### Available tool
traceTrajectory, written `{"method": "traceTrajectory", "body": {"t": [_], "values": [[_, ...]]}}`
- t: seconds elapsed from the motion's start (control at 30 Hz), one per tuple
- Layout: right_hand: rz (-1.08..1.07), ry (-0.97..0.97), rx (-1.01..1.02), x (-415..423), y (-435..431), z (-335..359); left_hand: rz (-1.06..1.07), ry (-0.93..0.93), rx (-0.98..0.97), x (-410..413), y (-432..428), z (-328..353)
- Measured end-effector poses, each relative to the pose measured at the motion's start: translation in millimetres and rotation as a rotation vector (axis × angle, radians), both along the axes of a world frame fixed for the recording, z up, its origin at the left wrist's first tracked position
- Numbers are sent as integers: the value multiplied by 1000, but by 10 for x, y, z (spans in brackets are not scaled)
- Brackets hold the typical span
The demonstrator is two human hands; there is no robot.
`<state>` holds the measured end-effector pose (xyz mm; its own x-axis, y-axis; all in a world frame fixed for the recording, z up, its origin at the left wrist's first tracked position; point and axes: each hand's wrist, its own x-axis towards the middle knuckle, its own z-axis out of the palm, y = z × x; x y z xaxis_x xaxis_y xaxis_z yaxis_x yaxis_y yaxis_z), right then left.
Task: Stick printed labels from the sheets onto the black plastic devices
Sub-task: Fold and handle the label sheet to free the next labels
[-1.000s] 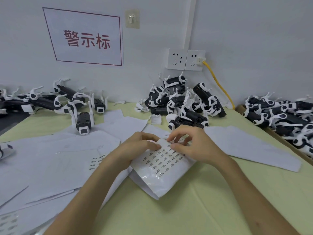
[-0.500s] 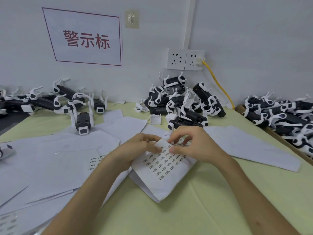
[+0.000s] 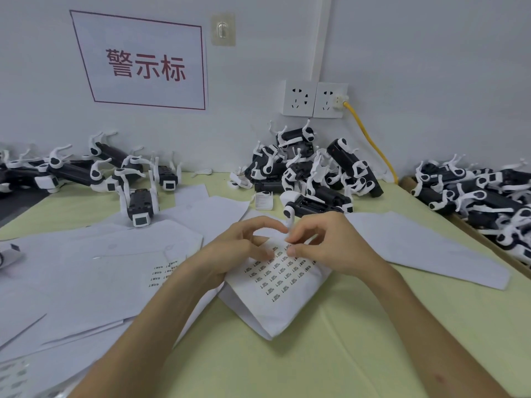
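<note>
The left hand (image 3: 230, 255) is holding the sheet (image 3: 277, 291) at its upper left corner: the thumb is lying on the printed face and the other fingers (image 3: 245, 229) are curling over the top edge. The right hand (image 3: 333, 248) is pinching the sheet at its top edge, with thumb and first finger closed together on the upper row of labels. Whether one label is already lifting off I cannot tell, because it is too small. The sheet is sitting in the middle of the bench (image 3: 330, 363), on the green surface, and is showing rows of small black-printed labels. Just behind the hands a middle pile (image 3: 310, 173) of black devices with white parts is leaning against the wall, and one device (image 3: 313, 203) from it is lying nearest to the hands. A left group (image 3: 86, 172) is spreading along the wall. A single device (image 3: 139, 206) is standing apart on the loose papers (image 3: 86, 271), and a right pile (image 3: 474, 193) is lying along the right edge of the bench. Another paper (image 3: 425, 251) is lying to the right of the hands. On the wall a sign (image 3: 143, 64) with red characters is hanging, near two sockets (image 3: 313, 99) with a yellow cable (image 3: 373, 145).
</note>
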<state>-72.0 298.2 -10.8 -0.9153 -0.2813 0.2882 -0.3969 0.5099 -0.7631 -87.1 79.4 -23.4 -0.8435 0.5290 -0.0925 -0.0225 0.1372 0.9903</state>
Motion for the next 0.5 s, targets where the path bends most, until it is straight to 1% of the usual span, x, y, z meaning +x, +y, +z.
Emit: {"method": "traceTrajectory", "body": {"t": [0.23,0.5], "values": [[-18,-7,20,27,-28,18,7,-37,-40,-9,-3,8],[60,30,70,45,-10,32,46,-79,-17,5,-7,41]]}}
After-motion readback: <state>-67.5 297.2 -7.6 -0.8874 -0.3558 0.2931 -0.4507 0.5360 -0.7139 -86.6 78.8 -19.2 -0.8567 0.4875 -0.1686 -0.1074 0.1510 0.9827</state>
